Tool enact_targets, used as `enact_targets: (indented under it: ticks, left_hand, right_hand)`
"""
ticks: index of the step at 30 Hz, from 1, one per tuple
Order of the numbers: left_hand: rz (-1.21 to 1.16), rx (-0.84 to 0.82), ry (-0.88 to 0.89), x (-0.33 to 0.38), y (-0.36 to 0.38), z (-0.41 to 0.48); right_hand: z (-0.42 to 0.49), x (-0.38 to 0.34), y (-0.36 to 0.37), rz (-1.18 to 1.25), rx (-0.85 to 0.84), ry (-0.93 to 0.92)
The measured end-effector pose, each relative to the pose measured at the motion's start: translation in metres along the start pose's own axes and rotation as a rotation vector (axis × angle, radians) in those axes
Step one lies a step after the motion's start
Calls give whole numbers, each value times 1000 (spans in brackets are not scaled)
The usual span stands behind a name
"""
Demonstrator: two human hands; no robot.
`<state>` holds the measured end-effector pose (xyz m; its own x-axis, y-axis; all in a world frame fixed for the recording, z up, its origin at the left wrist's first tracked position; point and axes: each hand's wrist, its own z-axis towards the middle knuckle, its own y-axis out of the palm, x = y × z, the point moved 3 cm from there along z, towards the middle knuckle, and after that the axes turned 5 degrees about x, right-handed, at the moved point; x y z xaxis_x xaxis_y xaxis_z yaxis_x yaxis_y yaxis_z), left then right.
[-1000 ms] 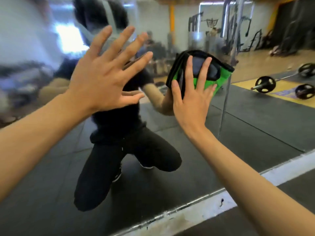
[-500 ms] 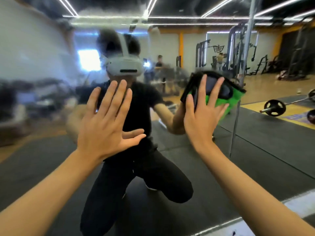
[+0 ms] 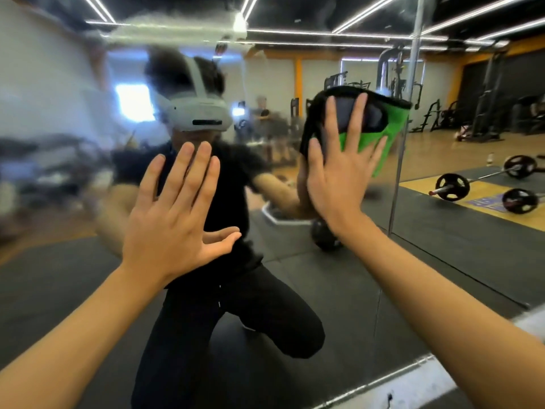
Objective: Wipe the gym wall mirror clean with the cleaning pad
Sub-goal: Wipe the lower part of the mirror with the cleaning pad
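Observation:
The gym wall mirror [image 3: 442, 261] fills the view in front of me. Its left half and top look smeared and hazy; the right part reflects sharply. My right hand [image 3: 339, 172] presses a green and black cleaning pad [image 3: 383, 134] flat against the glass, fingers spread over it. The pad lies at upper right of centre, close to a vertical seam [image 3: 398, 172] between mirror panels. My left hand [image 3: 174, 211] is raised left of it, fingers apart, palm toward the glass, holding nothing. Whether it touches the glass I cannot tell.
The mirror's lower edge meets a white floor strip [image 3: 418, 385] at bottom right. In the reflection I kneel on dark rubber flooring, with a barbell [image 3: 483, 184], weight machines and a person standing far behind.
My view has tilted upward, showing the ceiling lights and more of the reflection. The right hand with the pad has slid up the glass; the left hand sits lower in the frame.

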<state>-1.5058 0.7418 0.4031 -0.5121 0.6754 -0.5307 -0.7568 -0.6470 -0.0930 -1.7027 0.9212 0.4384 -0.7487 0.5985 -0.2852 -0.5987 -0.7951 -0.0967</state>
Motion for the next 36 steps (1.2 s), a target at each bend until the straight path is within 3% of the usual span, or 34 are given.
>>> enact_targets:
  ticks: [4, 8, 10, 14, 17, 19, 22, 25, 27, 29, 32, 34, 36]
  left_hand:
    - [3, 12, 12, 1, 0, 0]
    - [1, 16, 11, 0, 2, -1]
    - [3, 25, 10, 0, 2, -1]
    - [-6, 32, 7, 1, 3, -1]
    - [-23, 23, 6, 1, 4, -2]
    - [-24, 25, 2, 1, 4, -3]
    - [-23, 25, 4, 1, 2, -1]
    - [-21, 27, 1, 1, 2, 0]
    - [-15, 27, 2, 2, 2, 0]
    - [-14, 18, 6, 1, 2, 0]
    - [-12, 14, 5, 1, 2, 0]
    - [-12, 19, 0, 0, 2, -1]
    - [-10, 25, -1, 1, 2, -1]
  right_hand:
    - [-96, 6, -1, -3, -155, -470]
    - [-152, 78, -4, -96, -324, -626]
    - [-133, 98, -9, -76, -292, -537]
    - [-40, 92, -10, 33, -77, -87]
    - [-58, 70, 2, 11, -6, 49]
    - [-125, 52, 9, 23, -52, -21]
    - [-210, 45, 6, 27, -262, -336]
    - [-178, 71, 3, 33, -285, -515]
    - [-116, 84, 0, 53, -183, -408]
    - [-42, 82, -5, 77, -73, -164]
    - [26, 45, -4, 72, 9, 86]
    - [18, 14, -1, 31, 21, 18]
    - [-29, -2, -1, 16, -21, -240]
